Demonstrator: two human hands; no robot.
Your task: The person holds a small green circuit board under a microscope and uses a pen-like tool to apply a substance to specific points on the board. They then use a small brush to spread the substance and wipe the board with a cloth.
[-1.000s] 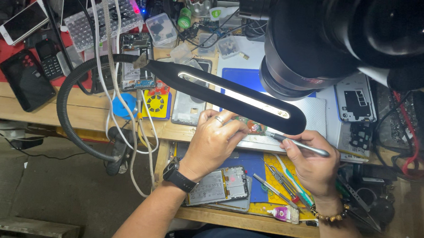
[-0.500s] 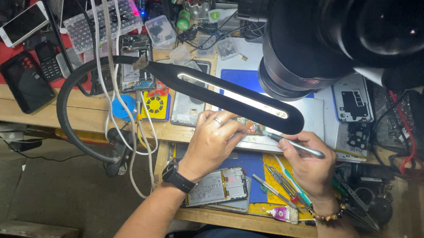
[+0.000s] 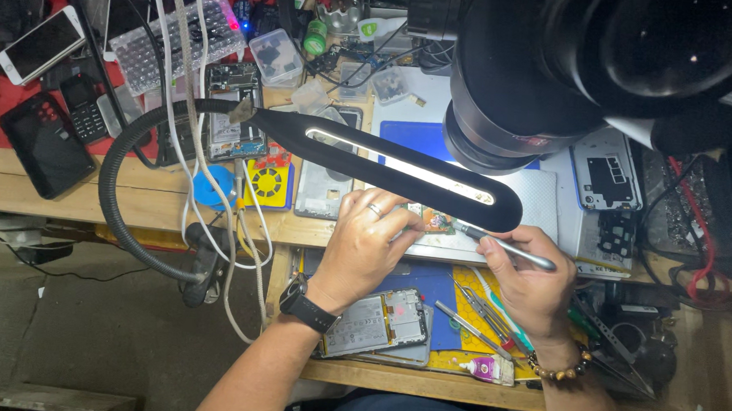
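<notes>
My left hand (image 3: pixel 366 246), with a ring and a black wristwatch, presses its fingertips on a small green circuit board (image 3: pixel 435 222) lying on a grey work mat (image 3: pixel 544 199). My right hand (image 3: pixel 529 279), wearing a bead bracelet, grips a slim silver tool (image 3: pixel 507 247) whose tip points at the board. A black bar lamp (image 3: pixel 394 167) on a gooseneck arm hangs just above and hides part of the board.
A large black microscope head (image 3: pixel 578 66) looms at top right. An opened phone (image 3: pixel 380 321) lies on a blue mat below my hands, beside tweezers (image 3: pixel 478 310) and a small glue bottle (image 3: pixel 485 369). Phones, parts boxes and white cables crowd the left side.
Both hands stay on the circuit board with only tiny shifts; the view has drifted slightly.
</notes>
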